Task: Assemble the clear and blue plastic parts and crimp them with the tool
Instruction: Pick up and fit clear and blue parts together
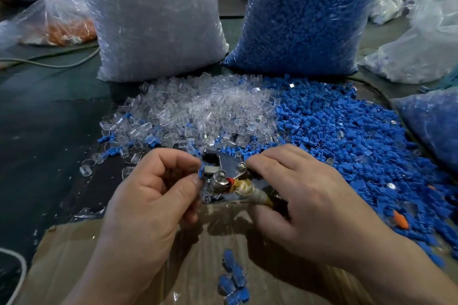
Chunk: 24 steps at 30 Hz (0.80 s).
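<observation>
My left hand [153, 190] pinches a small blue and clear plastic piece [203, 171] and holds it in the jaws of a metal crimping tool [226, 168]. My right hand [309, 195] grips the tool's taped handles [252, 192]. A heap of clear parts [198, 111] lies on the table behind the hands, and a heap of blue parts [347, 136] spreads to its right. Several assembled blue pieces [234, 277] lie in the plastic-lined cardboard box [74, 267] below my hands.
A tall bag of clear parts [153, 20] and a tall bag of blue parts [309, 15] stand at the back. A bag with orange parts [69, 30] lies far left, more bags [426, 39] far right. A cable [49, 63] runs across the dark table [49, 131].
</observation>
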Each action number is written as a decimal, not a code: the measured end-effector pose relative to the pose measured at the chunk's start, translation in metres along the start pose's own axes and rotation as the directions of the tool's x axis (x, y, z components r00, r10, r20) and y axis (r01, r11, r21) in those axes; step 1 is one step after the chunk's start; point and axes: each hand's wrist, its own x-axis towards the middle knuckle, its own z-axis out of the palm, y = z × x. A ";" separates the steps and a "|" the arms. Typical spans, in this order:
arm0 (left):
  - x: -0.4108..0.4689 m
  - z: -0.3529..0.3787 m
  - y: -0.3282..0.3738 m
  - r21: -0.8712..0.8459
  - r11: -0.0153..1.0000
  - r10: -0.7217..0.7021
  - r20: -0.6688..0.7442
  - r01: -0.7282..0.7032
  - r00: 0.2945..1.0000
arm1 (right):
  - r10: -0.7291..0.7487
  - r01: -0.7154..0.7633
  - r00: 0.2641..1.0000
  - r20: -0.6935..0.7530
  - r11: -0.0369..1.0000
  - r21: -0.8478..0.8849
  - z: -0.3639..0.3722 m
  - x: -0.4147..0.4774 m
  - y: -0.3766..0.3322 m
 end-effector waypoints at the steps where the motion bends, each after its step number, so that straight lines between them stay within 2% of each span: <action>1: 0.000 0.001 0.000 0.003 1.000 0.010 -0.006 -0.010 1.000 | -0.005 0.005 1.000 0.003 1.000 0.000 0.000 0.000 0.000; 8: -0.001 0.001 0.003 0.041 0.998 0.040 0.024 -0.041 0.999 | 0.002 0.004 0.998 0.061 0.995 -0.097 0.002 0.002 0.000; 18: -0.001 -0.008 -0.003 0.161 0.985 0.067 0.008 -0.067 0.998 | 0.025 -0.018 0.997 0.073 0.996 -0.091 0.001 0.005 -0.003; 22: -0.001 -0.007 -0.001 0.202 0.976 0.097 -0.044 -0.086 0.994 | 0.057 -0.050 0.994 0.091 0.996 -0.079 0.001 0.004 -0.003; 24: 0.001 -0.008 -0.003 0.208 0.977 0.065 -0.082 -0.046 0.995 | 0.119 -0.108 0.989 0.092 0.987 -0.115 0.001 0.004 0.001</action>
